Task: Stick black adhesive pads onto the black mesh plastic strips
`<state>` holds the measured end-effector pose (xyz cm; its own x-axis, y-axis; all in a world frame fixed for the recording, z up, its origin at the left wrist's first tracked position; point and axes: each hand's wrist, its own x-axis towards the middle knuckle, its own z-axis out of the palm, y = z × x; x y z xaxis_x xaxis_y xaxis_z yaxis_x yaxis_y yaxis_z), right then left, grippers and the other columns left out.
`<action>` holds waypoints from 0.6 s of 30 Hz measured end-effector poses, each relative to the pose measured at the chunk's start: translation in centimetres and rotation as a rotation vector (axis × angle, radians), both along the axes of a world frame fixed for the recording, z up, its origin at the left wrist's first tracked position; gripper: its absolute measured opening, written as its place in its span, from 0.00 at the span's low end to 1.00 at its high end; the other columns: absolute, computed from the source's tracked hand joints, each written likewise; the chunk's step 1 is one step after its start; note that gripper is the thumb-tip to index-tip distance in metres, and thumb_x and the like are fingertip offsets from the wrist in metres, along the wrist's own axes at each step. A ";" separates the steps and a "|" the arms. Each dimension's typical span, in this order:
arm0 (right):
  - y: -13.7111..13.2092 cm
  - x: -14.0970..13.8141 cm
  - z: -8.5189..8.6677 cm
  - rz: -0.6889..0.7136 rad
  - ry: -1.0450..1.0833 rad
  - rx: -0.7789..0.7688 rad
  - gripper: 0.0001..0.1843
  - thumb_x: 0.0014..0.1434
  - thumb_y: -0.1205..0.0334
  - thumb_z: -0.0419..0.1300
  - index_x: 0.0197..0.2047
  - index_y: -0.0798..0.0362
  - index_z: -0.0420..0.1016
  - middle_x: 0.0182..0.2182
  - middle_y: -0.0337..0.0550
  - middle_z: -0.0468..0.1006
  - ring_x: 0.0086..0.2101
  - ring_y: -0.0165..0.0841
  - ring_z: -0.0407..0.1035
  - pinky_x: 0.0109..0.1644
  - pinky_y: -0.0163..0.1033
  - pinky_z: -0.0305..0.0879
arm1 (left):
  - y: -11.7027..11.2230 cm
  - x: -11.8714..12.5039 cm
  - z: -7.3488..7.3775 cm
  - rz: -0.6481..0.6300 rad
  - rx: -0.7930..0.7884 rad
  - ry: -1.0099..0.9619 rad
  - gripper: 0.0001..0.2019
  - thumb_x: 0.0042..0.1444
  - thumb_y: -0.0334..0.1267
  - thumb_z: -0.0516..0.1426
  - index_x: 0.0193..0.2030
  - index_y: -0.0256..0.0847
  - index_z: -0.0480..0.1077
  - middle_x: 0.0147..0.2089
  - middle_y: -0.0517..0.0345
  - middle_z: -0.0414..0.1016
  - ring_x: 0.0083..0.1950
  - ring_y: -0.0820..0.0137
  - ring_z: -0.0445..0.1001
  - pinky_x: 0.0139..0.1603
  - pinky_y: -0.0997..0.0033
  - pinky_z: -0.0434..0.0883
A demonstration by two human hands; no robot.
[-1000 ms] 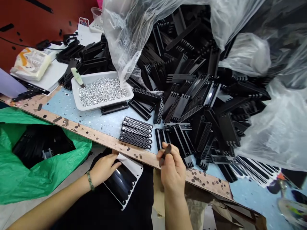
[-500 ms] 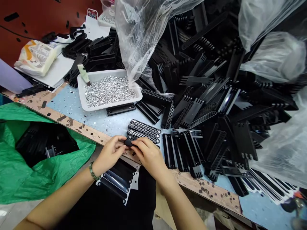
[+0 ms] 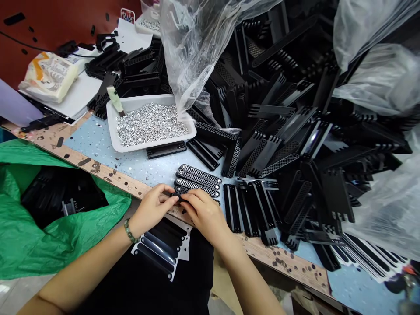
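Lower centre: a sheet of black strips (image 3: 160, 249) lies across our lap, no hand on it. Compared with one second earlier, our left hand (image 3: 151, 209) is off this sheet. Centre of frame, at the near edge of the table (image 3: 138, 168): our left hand and right hand (image 3: 207, 215) both have fingertips pinched on one small dark piece (image 3: 177, 196), mostly covered. Earlier, only the right hand holds a dark piece; we judge the work is now at a two-handed stage. Contact between piece and table: cannot tell. Just beyond: patterned black bars (image 3: 197, 180) in a row, partly behind the fingers. Left of centre: white tray (image 3: 113, 140) of small metal bits (image 3: 151, 124). Upper right: a heap of black parts (image 3: 269, 155) beside clear plastic (image 3: 187, 48).
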<state>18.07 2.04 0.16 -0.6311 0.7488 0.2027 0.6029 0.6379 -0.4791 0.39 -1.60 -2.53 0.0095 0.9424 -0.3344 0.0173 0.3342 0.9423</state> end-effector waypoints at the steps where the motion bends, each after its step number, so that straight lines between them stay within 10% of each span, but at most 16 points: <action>1: -0.1 -0.1 0.2 -0.012 -0.026 0.016 0.09 0.65 0.65 0.53 0.45 0.53 0.73 0.39 0.46 0.76 0.41 0.35 0.72 0.45 0.40 0.72 | 0.1 0.1 0.0 0.003 -0.001 0.028 0.11 0.57 0.41 0.59 0.42 0.38 0.66 0.36 0.55 0.76 0.35 0.66 0.79 0.36 0.65 0.78; 7: -1.1 0.8 2.2 -0.231 -0.275 0.090 0.14 0.61 0.55 0.60 0.46 0.55 0.71 0.36 0.48 0.76 0.38 0.40 0.72 0.38 0.42 0.71 | -0.3 0.3 -0.1 0.023 0.045 0.092 0.09 0.58 0.42 0.58 0.41 0.40 0.66 0.39 0.54 0.74 0.35 0.67 0.79 0.34 0.68 0.78; 18: -1.8 3.0 1.2 -0.333 0.141 -0.319 0.08 0.65 0.65 0.52 0.39 0.50 0.72 0.36 0.42 0.75 0.39 0.34 0.71 0.44 0.39 0.66 | -0.3 0.8 0.2 -0.043 0.004 0.042 0.13 0.58 0.45 0.58 0.44 0.39 0.72 0.44 0.51 0.73 0.37 0.65 0.79 0.35 0.66 0.80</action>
